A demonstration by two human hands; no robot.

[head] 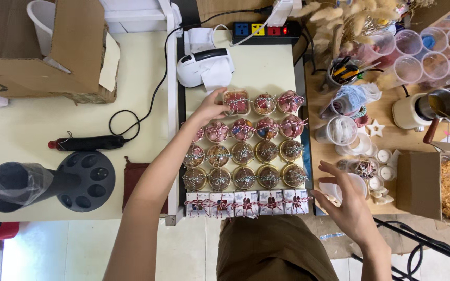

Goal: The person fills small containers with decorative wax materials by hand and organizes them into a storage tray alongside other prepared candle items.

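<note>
My left hand [210,108] reaches to the far row of a grid of small round jars and grips a pink jar tied with red-and-white twine [236,102] at the row's left end. Two more pink jars [277,102] sit beside it. Below them lie rows of pink and gold twine-tied jars [242,152], and a front row of small white boxes with twine bows [246,202]. My right hand [346,200] hovers with fingers spread, holding nothing, over clear cups and small white pieces [376,183] at the right.
A white label printer [204,66] and a power strip [264,30] stand behind the jars. A cardboard box [42,47], a black glue gun [87,142] and a black round holder [82,180] are at left. Plastic cups [423,52], a metal pot [441,106] and a box of straw filling [433,184] are at right.
</note>
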